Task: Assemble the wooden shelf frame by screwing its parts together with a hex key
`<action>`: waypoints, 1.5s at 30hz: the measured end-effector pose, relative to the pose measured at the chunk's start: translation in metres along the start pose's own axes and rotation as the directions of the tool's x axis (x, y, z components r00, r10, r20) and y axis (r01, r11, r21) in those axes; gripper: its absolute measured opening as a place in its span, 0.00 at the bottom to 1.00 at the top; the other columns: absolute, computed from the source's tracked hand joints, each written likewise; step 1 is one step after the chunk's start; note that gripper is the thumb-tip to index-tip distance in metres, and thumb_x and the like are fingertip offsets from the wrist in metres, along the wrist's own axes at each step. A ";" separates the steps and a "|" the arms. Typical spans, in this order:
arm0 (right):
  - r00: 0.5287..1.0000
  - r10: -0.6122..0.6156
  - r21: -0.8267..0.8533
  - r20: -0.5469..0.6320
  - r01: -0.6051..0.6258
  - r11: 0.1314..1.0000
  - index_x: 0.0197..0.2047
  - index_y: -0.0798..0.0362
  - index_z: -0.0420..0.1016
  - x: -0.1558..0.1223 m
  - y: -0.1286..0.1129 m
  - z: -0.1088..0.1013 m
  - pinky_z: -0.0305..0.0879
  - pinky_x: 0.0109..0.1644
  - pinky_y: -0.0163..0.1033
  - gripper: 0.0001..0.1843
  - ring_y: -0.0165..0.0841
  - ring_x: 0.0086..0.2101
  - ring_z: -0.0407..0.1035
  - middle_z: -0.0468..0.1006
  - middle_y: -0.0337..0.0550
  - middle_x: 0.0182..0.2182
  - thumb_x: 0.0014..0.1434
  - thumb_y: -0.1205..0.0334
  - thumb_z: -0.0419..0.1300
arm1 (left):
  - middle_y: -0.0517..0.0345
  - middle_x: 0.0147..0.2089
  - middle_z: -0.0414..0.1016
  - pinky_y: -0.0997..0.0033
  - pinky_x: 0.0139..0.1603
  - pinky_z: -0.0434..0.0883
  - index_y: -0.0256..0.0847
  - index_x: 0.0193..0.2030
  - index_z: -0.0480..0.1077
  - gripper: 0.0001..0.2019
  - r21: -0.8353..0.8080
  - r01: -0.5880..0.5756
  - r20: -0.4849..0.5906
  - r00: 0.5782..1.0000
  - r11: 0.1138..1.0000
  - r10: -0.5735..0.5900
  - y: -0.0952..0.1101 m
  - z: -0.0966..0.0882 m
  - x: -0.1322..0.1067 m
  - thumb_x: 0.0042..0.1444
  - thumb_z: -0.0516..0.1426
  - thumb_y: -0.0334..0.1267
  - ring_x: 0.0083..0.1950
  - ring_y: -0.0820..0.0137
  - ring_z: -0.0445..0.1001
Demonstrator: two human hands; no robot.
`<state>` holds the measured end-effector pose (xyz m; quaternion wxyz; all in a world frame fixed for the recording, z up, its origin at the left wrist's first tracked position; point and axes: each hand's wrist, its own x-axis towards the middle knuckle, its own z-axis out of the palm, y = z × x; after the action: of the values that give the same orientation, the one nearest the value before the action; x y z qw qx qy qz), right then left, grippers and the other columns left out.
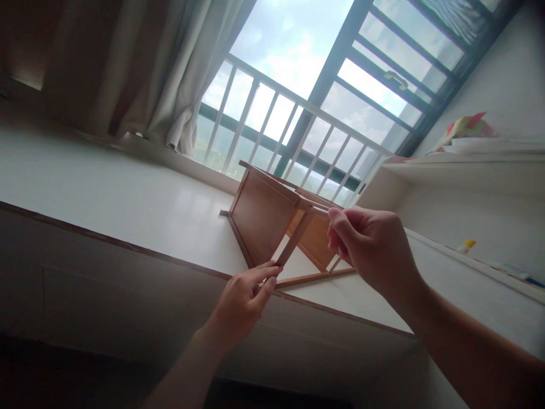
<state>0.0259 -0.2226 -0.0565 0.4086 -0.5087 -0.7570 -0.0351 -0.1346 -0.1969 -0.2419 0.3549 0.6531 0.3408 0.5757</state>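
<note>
A brown wooden furniture frame with side panels (261, 218) lies tipped over on a white surface, close to its front edge. My left hand (242, 298) is closed round the lower end of a wooden bar of the frame, thumb on one side and fingers on the other. At the frame's upper corner, my right hand (366, 238) pinches the end of a thin, shiny rod (320, 210). The rod's other end meets the wood at that corner. My fingers cover part of it, so I cannot tell its exact kind.
The white surface (106, 193) runs along a window with a white railing (272, 96). A grey curtain (183, 74) hangs at the left. To the right stands a white shelf (477, 170) with a colourful item (466, 128) on top and a yellow-capped object (467, 245) below.
</note>
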 end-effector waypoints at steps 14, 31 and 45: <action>0.803 -0.580 -0.693 0.139 0.497 0.522 0.26 0.52 0.67 0.000 0.014 -0.015 0.47 0.28 0.37 0.20 0.29 0.21 0.60 0.71 0.38 0.23 0.71 0.56 0.53 | 0.50 0.62 0.75 0.73 0.30 0.77 0.43 0.53 0.81 0.16 -0.011 -0.007 -0.009 1.000 1.000 0.007 0.004 0.000 -0.001 0.67 0.55 0.45 0.40 0.62 0.82; 0.714 -0.650 -0.763 0.261 0.565 0.314 0.33 0.53 0.74 0.008 0.016 -0.024 0.47 0.29 0.38 0.15 0.30 0.26 0.66 0.76 0.38 0.27 0.71 0.57 0.55 | 0.50 0.62 0.74 0.71 0.30 0.78 0.44 0.56 0.79 0.17 -0.027 0.002 -0.002 1.000 1.000 -0.002 0.000 0.000 -0.001 0.68 0.55 0.45 0.38 0.64 0.82; 0.677 -0.668 -0.754 0.308 0.602 0.262 0.33 0.53 0.76 0.018 0.018 -0.033 0.48 0.29 0.37 0.16 0.30 0.27 0.68 0.77 0.39 0.29 0.71 0.56 0.55 | 0.51 0.63 0.74 0.72 0.28 0.77 0.46 0.57 0.78 0.17 -0.021 0.012 -0.014 1.000 1.000 -0.013 -0.001 0.001 -0.001 0.68 0.56 0.46 0.35 0.66 0.81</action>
<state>0.0567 -0.2160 -0.0294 0.1051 -0.2863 -0.7736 -0.5555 -0.1340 -0.1970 -0.2433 0.3628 0.6430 0.3414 0.5817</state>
